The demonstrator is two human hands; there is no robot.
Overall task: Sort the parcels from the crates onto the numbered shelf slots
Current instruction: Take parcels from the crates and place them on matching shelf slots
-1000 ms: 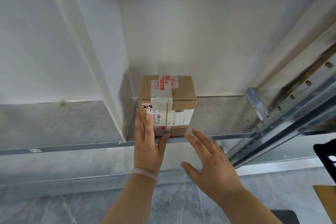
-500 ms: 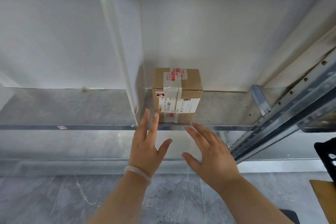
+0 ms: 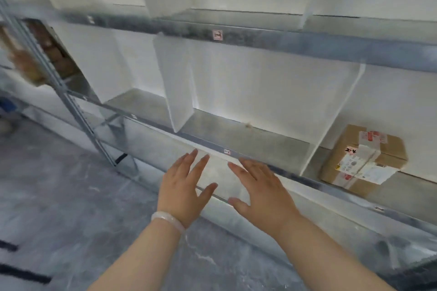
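Note:
A taped brown cardboard parcel with white labels and a handwritten mark stands alone in a slot at the right of the metal shelf, beyond a white divider. My left hand, with a pale bracelet at the wrist, and my right hand hover side by side in front of the shelf's front rail, fingers straight and spread. Both hold nothing and are well left of the parcel.
White dividers split the shelves into slots, and small labels mark the rails. A steel upright stands at the left with brown parcels blurred behind it. Grey marbled floor lies below.
My left hand has let go of the parcel and both hands have drawn back from the shelf. The view has swung left, so the parcel now sits at the far right.

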